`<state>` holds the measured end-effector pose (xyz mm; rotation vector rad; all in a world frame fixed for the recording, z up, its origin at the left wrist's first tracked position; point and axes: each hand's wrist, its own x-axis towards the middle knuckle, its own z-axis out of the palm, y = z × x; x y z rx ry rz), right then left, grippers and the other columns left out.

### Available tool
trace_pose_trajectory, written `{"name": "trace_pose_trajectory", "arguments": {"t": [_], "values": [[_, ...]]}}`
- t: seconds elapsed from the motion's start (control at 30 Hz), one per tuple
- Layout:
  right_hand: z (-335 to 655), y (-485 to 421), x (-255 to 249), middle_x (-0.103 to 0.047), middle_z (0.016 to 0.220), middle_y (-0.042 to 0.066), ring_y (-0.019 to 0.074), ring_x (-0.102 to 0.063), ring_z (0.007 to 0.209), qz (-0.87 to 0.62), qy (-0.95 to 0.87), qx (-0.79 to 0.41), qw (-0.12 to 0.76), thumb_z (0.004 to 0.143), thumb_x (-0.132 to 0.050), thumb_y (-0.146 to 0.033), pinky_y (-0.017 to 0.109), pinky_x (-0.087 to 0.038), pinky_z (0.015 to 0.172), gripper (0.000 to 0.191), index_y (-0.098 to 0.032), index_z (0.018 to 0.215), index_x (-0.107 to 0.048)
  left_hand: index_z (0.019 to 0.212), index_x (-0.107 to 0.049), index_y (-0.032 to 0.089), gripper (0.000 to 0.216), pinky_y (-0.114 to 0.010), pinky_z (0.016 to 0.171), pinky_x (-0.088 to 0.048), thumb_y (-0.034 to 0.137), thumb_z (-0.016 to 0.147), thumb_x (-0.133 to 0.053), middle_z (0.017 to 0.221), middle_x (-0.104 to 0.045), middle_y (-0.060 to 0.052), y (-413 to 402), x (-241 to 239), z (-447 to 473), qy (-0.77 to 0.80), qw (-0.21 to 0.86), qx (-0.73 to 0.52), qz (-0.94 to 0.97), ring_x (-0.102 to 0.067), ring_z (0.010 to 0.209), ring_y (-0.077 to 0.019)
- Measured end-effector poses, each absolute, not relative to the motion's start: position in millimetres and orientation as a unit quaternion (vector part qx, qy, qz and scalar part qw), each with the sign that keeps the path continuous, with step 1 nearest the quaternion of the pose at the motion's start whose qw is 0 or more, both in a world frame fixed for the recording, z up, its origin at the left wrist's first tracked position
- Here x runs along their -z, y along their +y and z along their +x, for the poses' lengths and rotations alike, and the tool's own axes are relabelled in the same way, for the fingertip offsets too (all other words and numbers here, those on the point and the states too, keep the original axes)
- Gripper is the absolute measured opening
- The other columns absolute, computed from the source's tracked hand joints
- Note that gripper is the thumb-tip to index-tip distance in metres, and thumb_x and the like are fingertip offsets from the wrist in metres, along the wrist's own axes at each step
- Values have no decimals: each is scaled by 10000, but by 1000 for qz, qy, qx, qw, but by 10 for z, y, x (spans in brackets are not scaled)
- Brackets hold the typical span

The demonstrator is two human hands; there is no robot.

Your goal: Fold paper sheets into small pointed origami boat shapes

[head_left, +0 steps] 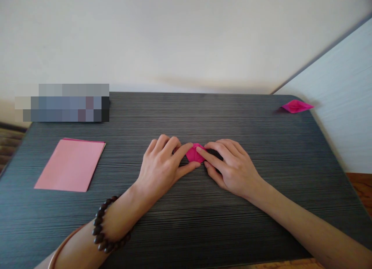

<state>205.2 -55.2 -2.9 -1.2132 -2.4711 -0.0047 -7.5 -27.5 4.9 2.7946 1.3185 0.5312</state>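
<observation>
A small piece of folded bright pink paper point(195, 154) lies on the dark table between my two hands. My left hand point(162, 160) grips its left side, with the index finger along the upper edge and the thumb at the lower edge. From the right, my right hand point(231, 164) has its index fingertip pressed on top of the paper, and its other fingers curl round the right side. The fingertips cover parts of the folds. A beaded bracelet circles my left wrist.
A stack of square pink paper point(69, 166) lies at the left. At the far right corner sits a pointed, folded pink paper shape point(297, 106). A blurred-out object point(69, 106) stands at the back left. Behind the dark table point(186, 230) rises a pale wall.
</observation>
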Motion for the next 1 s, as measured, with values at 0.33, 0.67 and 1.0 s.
{"name": "trace_pose_trajectory", "arguments": {"t": [0.33, 0.67, 1.0], "values": [[2037, -548, 24, -572, 1124, 102, 241, -503, 1005, -467, -869, -13, 164, 884, -494, -270, 425, -438, 898, 425, -213, 1304, -523, 1119, -648, 211, 411, -343, 702, -409, 505, 860, -523, 789, -598, -46, -289, -51, -69, 420, -2, -162, 893, -488, 792, -210], [2009, -556, -6, -552, 1148, 103, 253, -484, 1022, -484, -865, -5, 136, 908, -458, -294, 423, -427, 903, 405, -224, 1300, -530, 1118, -654, 218, 423, -337, 672, -397, 522, 862, -508, 747, -611, -32, -310, -51, -64, 434, -14, -148, 889, -505, 753, -208], [1998, -577, 11, -549, 1172, 101, 258, -477, 1059, -484, -864, -11, 135, 913, -445, -293, 427, -416, 932, 420, -205, 1320, -503, 1066, -664, 175, 417, -340, 648, -383, 510, 850, -539, 734, -620, -31, -350, -56, -73, 425, -67, -159, 889, -529, 735, -213]]}}
